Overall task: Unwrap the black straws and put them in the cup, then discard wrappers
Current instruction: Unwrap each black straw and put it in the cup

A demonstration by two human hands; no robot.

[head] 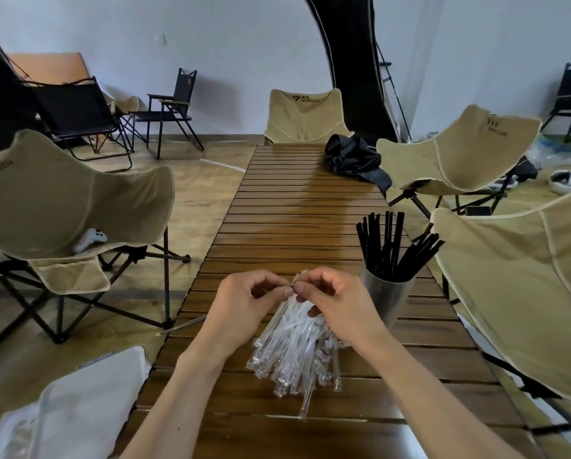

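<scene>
Above slatted table [277, 207]: left hand [244, 301] and right hand [330, 299] both pinch top of clear wrapper bundle [294, 356]; black straws [393, 246] upright in cup [388, 293] just right

The far beige fabric folding chair [305, 115] at the table's head carries a dark angular logo on its backrest, with small characters too blurred to read and the words "WATER CLEAN" beneath. The beige fabric chair on the right [469, 144] bears similar dark print, seemingly the same wording, tilted and hard to read.
</scene>
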